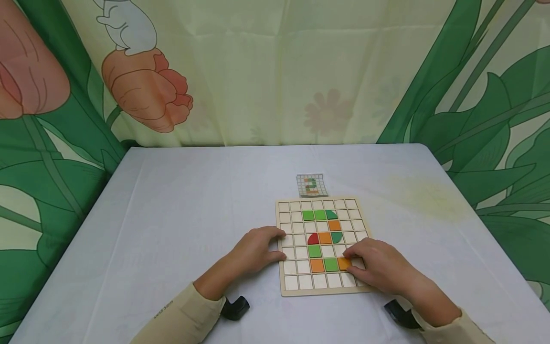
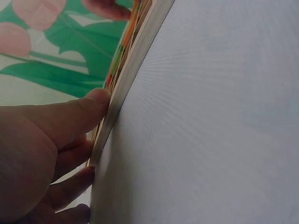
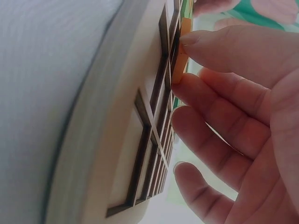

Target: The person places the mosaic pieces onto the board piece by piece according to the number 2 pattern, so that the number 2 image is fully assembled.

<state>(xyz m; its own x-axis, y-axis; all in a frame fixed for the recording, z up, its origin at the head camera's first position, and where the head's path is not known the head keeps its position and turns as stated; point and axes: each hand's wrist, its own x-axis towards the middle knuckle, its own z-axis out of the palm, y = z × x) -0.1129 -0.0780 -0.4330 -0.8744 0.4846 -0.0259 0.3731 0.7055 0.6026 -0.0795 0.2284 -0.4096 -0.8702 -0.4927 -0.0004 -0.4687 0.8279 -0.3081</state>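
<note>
A wooden grid board point(image 1: 289, 282) lies on the table, with green, orange and red tiles in several of its cells. My right hand point(image 1: 382, 265) pinches an orange square tile point(image 1: 344, 264) between thumb and index finger, over a cell in the second row from the front. In the right wrist view that orange tile point(image 3: 182, 60) stands slightly proud of the grid. My left hand point(image 1: 253, 251) touches the board's left edge with thumb and fingertips; in the left wrist view the thumb point(image 2: 96, 100) rests against the wooden rim point(image 2: 124, 88).
A small pattern card point(image 1: 312, 185), printed with a coloured grid figure, lies just behind the board. White cloth covers the table point(image 1: 172, 200). Behind hangs a curtain point(image 1: 258, 71) with flowers and leaves. Black wrist devices point(image 1: 235, 308) sit under both wrists.
</note>
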